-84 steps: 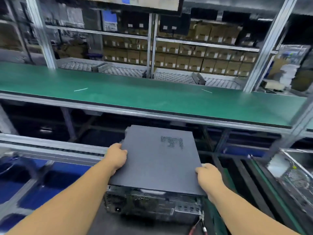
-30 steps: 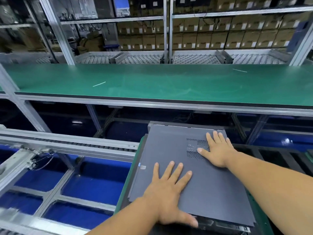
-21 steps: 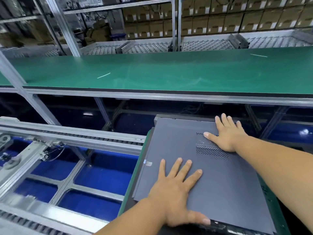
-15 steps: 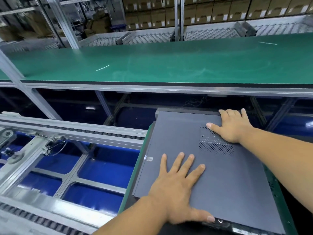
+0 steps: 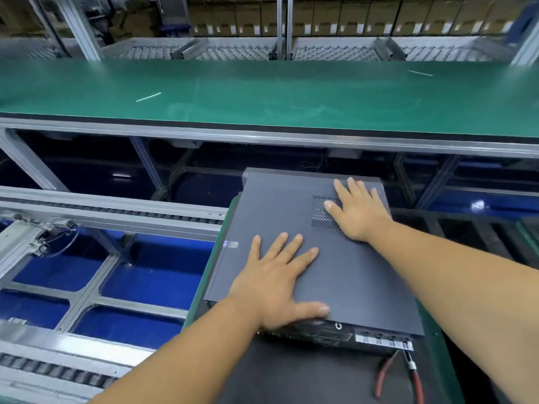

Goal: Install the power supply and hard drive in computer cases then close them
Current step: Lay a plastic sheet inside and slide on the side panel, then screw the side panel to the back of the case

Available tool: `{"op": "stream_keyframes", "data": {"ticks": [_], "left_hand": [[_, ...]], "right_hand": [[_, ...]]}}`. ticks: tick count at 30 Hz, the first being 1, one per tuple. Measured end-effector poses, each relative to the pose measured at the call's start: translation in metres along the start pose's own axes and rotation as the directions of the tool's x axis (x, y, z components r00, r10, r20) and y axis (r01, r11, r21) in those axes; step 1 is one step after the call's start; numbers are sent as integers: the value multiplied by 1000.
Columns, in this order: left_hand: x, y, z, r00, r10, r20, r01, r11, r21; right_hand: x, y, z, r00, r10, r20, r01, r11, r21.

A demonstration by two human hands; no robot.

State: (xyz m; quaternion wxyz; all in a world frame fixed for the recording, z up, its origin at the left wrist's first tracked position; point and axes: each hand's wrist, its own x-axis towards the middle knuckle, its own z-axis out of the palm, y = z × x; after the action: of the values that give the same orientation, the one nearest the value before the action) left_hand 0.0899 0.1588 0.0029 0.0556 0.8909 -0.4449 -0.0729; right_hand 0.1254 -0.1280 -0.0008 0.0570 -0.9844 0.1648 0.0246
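At the near edge of the dark-topped, green-rimmed table [image 5: 291, 374], a pair of red-handled pliers [image 5: 414, 380] is lying just short of the case's rear port panel [image 5: 379, 341]. The flat dark grey metal computer case [image 5: 350, 272] is sitting on that table with its long axis running away from the person, rear end nearest and far end reaching toward the frame under the long green-surfaced bench [image 5: 262, 97].

The left hand [image 5: 277, 284] is pressing flat on the grey side cover close to the near left corner, fingers straight and spread, thumb lying along the near edge; it is gripping nothing. Farther along, the right hand [image 5: 355, 211] is resting flat and open over the perforated vent patch [image 5: 320, 223], fingertips nearly at the far edge.

Judging by this, the cover is being seated: any sliding push would be running along the long axis, away from the person, with the left hand nearer and the right leading.
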Motion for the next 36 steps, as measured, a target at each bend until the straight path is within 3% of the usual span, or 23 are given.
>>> {"op": "stream_keyframes", "data": {"ticks": [4, 8, 9, 11, 14, 17, 20, 24, 28, 32, 35, 36], "left_hand": [[-5, 2, -5, 998, -2, -58, -3, 997, -80], [1, 38, -8, 952, -101, -289, -7, 936, -351], [4, 53, -7, 939, -113, -325, -37, 906, -422], [9, 90, -6, 940, -116, -321, -84, 833, -547], [15, 137, 4, 959, -77, -272, -122, 755, -644], [25, 165, 10, 977, -93, -194, -92, 636, -766], [47, 196, 10, 976, -138, -171, -58, 588, -807], [78, 230, 6, 972, -147, -182, -46, 642, -766], [95, 250, 16, 989, -34, -145, -41, 873, -486], [103, 255, 29, 998, -6, -64, -11, 966, -259], [104, 254, 35, 998, -19, -56, 7, 979, -204], [105, 253, 36, 998, -28, -63, 15, 980, -196]], "right_hand": [[-74, -10, 3, 996, -75, -40, 80, 986, 146], [-157, 4, 11, 988, -73, -136, 122, 907, 402], [-180, 11, 17, 982, 1, -191, 99, 851, 516], [-228, 34, 35, 925, 291, -243, -34, 702, 712], [-291, 79, 67, 828, 556, -74, -348, 613, 710], [-323, 110, 94, 873, 471, 125, -453, 690, 565], [-335, 122, 114, 885, 400, 238, -462, 695, 552], [-333, 130, 134, 895, 322, 309, -441, 750, 493], [-322, 146, 149, 863, 234, 447, -413, 836, 360], [-298, 160, 165, 875, 70, 479, -219, 939, 264], [-286, 155, 164, 863, -11, 505, -111, 971, 211], [-283, 156, 165, 848, -65, 526, -12, 990, 141]]}}
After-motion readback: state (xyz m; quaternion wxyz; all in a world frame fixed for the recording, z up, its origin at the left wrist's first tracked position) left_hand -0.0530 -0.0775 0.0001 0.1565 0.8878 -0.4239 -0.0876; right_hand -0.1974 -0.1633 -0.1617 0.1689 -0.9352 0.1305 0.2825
